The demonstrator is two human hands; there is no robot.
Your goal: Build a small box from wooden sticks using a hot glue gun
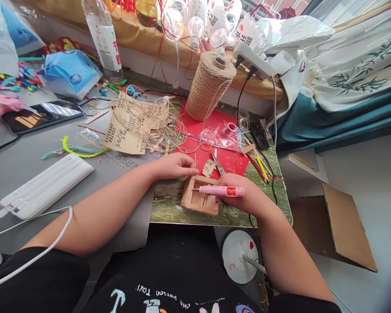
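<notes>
The small wooden frame (195,201) lies flat on the green mat (169,204), its slats facing up. Straight across its top runs a pink pen-shaped tool (230,191), the thin tip pointing over the frame's left half. The right hand (247,198) sits at the frame's right edge, its fingers (227,179) clamped around the tool's body. The left hand (174,166) rests just beyond the frame's far left corner, its fingers (189,170) drawn together with the tips down at the rim. Whether they pinch anything can't be told.

Just behind the frame are scissors (217,164) on a red sheet (228,126). Further back from the frame stands a big twine spool (210,84). Behind and left of the frame is a heap of sandpaper sheets (127,130). Well to the frame's left, on the grey desk (26,156), are a phone (41,115) and a white ribbed slab (47,184).
</notes>
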